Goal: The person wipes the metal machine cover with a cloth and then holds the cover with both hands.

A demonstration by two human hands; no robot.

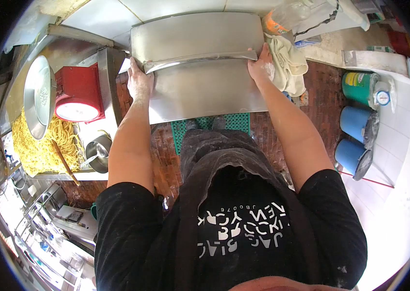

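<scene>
Both hands are at a wide stainless steel sheet or cover (205, 92) that has a raised metal bar (200, 59) across it. My left hand (139, 80), dusted with white powder, grips the cover's left edge beside the bar's end. At the right edge, my right hand (262, 67) has its fingers wrapped round the side, also with white powder on it. A cream cloth (285, 63) hangs just right of my right hand. What lies beneath the cover is hidden.
Left are a red scale (78, 92), a metal pan (40, 97), yellow noodles (45, 148), a wooden stick (64, 162) and a dark pot (99, 154). A plastic bottle (287, 19) stands back right. Green (358, 87) and blue bins (353, 121) stand at the far right.
</scene>
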